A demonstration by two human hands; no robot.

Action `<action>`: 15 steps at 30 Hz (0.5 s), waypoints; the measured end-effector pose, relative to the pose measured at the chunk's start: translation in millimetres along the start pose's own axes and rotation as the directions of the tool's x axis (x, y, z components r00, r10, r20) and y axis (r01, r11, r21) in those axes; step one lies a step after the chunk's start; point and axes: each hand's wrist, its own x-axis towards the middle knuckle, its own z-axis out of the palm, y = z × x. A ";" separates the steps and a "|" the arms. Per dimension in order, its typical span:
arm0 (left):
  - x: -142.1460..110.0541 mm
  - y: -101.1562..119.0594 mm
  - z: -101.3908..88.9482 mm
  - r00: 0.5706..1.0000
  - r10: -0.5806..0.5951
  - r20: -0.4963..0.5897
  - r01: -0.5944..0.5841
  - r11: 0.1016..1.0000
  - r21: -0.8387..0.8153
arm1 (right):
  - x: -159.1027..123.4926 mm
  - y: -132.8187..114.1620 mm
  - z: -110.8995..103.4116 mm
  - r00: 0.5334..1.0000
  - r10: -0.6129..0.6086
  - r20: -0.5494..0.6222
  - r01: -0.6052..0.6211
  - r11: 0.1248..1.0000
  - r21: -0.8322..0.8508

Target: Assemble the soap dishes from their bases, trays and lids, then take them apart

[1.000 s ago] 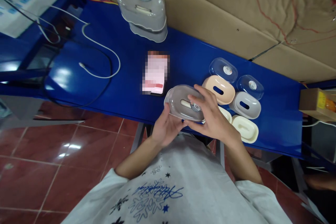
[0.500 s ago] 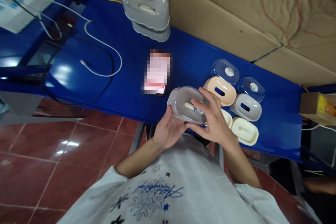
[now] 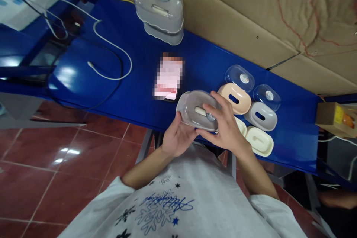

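Both hands hold a small oval lidded plastic box (image 3: 192,113) above the table's front edge. It has a smoky clear lid with a cream bar and a round label on top. My left hand (image 3: 175,137) supports its near left side, thumb up against the rim. My right hand (image 3: 227,130) grips the right end, its fingers over the lid and partly covering the label. Just right of it sit a peach tray (image 3: 242,98) and a grey tray (image 3: 262,109) with oval slots, and a cream tray (image 3: 259,142); another cream one is half hidden by my hand.
Two clear lids (image 3: 240,76) (image 3: 267,96) lie behind the trays. A phone (image 3: 169,76) with a blurred screen lies on the blue table (image 3: 139,96). Stacked grey lidded boxes (image 3: 158,11) stand at the back. A white cable (image 3: 111,46) curls at left; a cardboard box (image 3: 327,119) is at right.
The view has shifted slightly. Both hands keep the same hold on the lidded box, which has hardly moved.
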 end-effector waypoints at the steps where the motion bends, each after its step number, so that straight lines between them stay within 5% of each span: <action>1: 0.8 -0.1 -0.3 1.000 0.004 -0.006 -0.004 1.000 -0.005 | 1.1 0.2 1.8 1.000 0.004 -0.003 -0.004 1.000 0.004; 7: 11.9 0.0 -0.6 0.996 0.081 -0.025 -0.082 0.996 -0.038 | 25.5 19.5 8.7 0.999 -0.002 0.043 0.000 0.999 0.043; 10: 14.8 -1.8 -0.9 0.989 0.147 -0.035 -0.148 0.989 -0.024 | 47.5 43.6 17.5 1.000 0.023 0.017 -0.022 0.999 -0.031; 15: 10.4 -6.9 -4.0 0.994 0.102 -0.037 -0.100 0.994 0.050 | 75.6 71.1 31.7 0.990 0.135 0.035 -0.125 0.972 -0.201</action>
